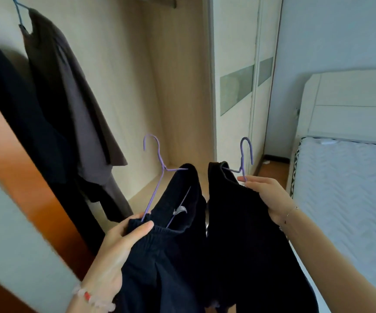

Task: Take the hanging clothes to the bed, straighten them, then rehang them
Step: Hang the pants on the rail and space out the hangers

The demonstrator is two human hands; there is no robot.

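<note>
The left hand (119, 245), low centre, grips the elastic band of a dark garment (171, 256) together with one arm of its purple hanger (154, 193). The right hand (268, 197), right of centre, holds a second dark garment (239, 222) at the shoulder, fingertips by the neck of its purple hanger (242, 159). Both garments hang at lower centre, before the open wardrobe (171, 86). The bed (351, 188) lies at the right. A brown garment (69, 98) hangs upper left on a blue hanger (19, 12).

No legible text; the garment tag (179, 210) seems blank.
</note>
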